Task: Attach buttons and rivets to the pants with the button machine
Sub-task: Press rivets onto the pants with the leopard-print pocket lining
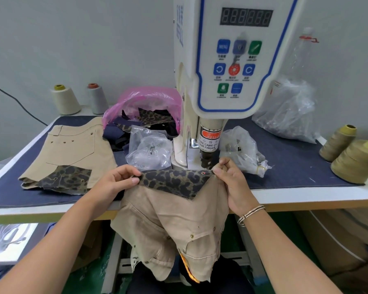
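the beige pants [174,225] hang off the table [306,196] edge at 6 o'clock, a leopard-print flap [174,182] turned up on top with a small red dot near its right corner, just below the button machine [210,124] head at 12 o'clock. the left hand [113,183] pinches the flap's left corner between thumb and curled fingers; the right hand [232,185] pinches the right corner. at 11 o'clock a pink bag [145,98] holds dark and leopard scraps; clear bags [149,149] beside the machine hold small hardware, too small to tell.
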The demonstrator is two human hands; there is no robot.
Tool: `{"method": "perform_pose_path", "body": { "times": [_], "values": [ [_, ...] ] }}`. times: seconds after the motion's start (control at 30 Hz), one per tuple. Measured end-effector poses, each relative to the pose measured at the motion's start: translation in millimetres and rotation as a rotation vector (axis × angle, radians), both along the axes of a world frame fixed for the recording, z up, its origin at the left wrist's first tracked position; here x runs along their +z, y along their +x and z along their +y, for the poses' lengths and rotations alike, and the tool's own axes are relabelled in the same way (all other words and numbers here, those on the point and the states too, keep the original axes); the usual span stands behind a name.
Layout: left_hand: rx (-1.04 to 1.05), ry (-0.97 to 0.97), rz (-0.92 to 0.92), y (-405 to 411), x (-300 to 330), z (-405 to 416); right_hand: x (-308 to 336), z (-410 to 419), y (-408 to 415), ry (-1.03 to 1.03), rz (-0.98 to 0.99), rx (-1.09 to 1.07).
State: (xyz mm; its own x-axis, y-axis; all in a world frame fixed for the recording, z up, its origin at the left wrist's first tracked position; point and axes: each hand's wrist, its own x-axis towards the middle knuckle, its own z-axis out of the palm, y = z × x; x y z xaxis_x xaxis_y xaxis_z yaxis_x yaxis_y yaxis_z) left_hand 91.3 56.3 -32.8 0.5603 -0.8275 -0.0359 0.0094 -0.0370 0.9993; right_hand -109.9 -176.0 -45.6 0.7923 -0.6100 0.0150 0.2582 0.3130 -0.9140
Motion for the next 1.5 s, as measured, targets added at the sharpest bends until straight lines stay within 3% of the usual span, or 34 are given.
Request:
{"method": "perform_pose_path", "body": {
  "times": [0.23,0.3,0.4,0.53,0.6,0.7,0.9,1.0,1.13,1.27,1.5],
  "values": [
    [-0.129,0.055,-0.151,-7.6,11.6,1.2,2.7,-2.0,-30.2,-0.056,-0.028,0.059],
    [-0.196,0.060,-0.264,-18.7,14.3,-2.0,3.9,-7.3,-52.2,-0.216,0.070,0.108],
    [-0.208,0.101,-0.604,-41.4,0.5,-22.7,12.4,-19.9,-73.3,-0.503,0.356,0.133],
    [-0.057,0.086,-0.759,-54.6,-18.3,-39.2,43.5,-48.1,-63.7,-0.724,0.481,-0.154],
    [-0.041,0.091,-0.760,-52.2,-20.3,-38.8,61.6,-65.2,-45.8,-0.885,0.604,-0.322],
    [-0.033,0.142,-0.715,-51.4,-20.1,-37.9,80.6,-79.0,-13.0,-1.166,1.014,-0.267],
    [-0.024,0.202,-0.635,-46.6,-18.3,-39.5,87.3,-87.5,33.9,-1.150,1.480,-0.057],
    [-0.008,0.219,-0.603,-46.8,-16.5,-41.6,79.5,-83.2,40.3,-1.276,1.573,-0.014],
    [-0.002,0.220,-0.581,-47.3,-16.0,-42.0,76.0,-78.3,48.2,-1.287,1.663,0.065],
    [0.007,0.217,-0.577,-48.2,-14.6,-43.0,71.8,-76.6,51.0,-1.456,1.612,0.094],
    [0.012,0.224,-0.574,-46.4,-16.9,-43.6,81.9,-70.7,53.3,-1.528,1.609,0.175]
  ]
}}
